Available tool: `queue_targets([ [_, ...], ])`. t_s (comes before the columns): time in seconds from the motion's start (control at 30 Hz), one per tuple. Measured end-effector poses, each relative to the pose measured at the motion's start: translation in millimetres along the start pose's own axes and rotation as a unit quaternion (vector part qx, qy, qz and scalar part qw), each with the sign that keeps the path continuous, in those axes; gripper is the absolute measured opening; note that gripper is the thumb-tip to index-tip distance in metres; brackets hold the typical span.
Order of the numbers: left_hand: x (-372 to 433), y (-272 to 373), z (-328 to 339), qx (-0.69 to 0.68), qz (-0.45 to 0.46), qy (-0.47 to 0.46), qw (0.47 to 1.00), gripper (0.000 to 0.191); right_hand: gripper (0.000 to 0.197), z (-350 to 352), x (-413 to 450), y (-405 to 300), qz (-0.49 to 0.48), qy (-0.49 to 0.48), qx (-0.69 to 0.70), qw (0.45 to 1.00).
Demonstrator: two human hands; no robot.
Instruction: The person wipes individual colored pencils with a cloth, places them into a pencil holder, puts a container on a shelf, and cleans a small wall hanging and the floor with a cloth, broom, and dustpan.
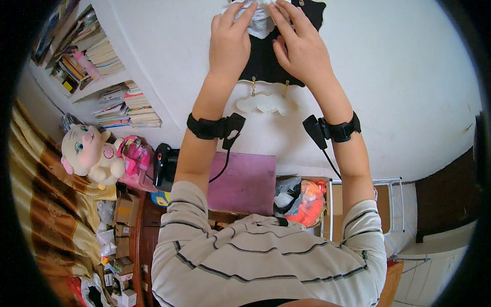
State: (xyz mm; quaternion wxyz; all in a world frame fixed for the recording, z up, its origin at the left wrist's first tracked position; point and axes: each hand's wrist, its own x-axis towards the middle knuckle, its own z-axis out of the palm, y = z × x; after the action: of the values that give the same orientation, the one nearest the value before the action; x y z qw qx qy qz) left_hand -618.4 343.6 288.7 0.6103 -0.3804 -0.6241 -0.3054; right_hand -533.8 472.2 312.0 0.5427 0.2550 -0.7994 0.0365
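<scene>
Both my arms reach up to a white wall. My left hand (pixel 230 42) and my right hand (pixel 301 42) are at a crumpled white cloth or tissue (pixel 261 23), one on each side, with fingertips on it. Behind it a black panel with a wavy edge (pixel 262 57) hangs on the wall. From its lower edge a white cloud-shaped plaque (pixel 266 103) hangs by short gold-coloured chains. The top of the cloth and panel is cut off by the picture's edge. Each wrist wears a black strap with a cabled device.
Left are recessed shelves of books (pixel 111 57), a plush toy (pixel 92 153) and a gold-brown curtain (pixel 42 184). Below the wall are a pink-purple board (pixel 243 182), a box with plastic-wrapped things (pixel 303 199) and a white metal frame (pixel 397 207).
</scene>
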Motion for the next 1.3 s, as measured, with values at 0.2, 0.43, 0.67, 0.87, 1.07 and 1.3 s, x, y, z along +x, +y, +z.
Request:
queue_targets([
  [0.2, -4, -4, 13, 0.052, -0.002, -0.032, 0.998, 0.040, 0.048, 35, 0, 25, -0.026, 0.078, -0.086, 0.993],
  [0.43, -22, 4, 13, 0.076, -0.014, -0.060, 0.995, 0.042, 0.041, 40, -7, 16, 0.002, 0.069, -0.075, 0.995],
  [0.67, -21, 7, 9, 0.130, 0.034, -0.058, 0.989, 0.046, 0.044, 42, -13, 16, 0.001, 0.067, -0.089, 0.994],
  [0.87, -2, 0, 8, 0.115, -0.001, -0.060, 0.992, 0.050, 0.048, 36, 5, 20, 0.009, 0.069, -0.110, 0.992],
  [1.07, -22, 10, 12, 0.122, -0.005, -0.102, 0.987, 0.049, 0.048, 44, -9, 21, 0.000, 0.042, -0.132, 0.990],
  [1.3, -49, 20, 12, 0.166, -0.005, -0.123, 0.978, 0.045, 0.033, 46, -25, 13, -0.051, 0.017, -0.173, 0.983],
])
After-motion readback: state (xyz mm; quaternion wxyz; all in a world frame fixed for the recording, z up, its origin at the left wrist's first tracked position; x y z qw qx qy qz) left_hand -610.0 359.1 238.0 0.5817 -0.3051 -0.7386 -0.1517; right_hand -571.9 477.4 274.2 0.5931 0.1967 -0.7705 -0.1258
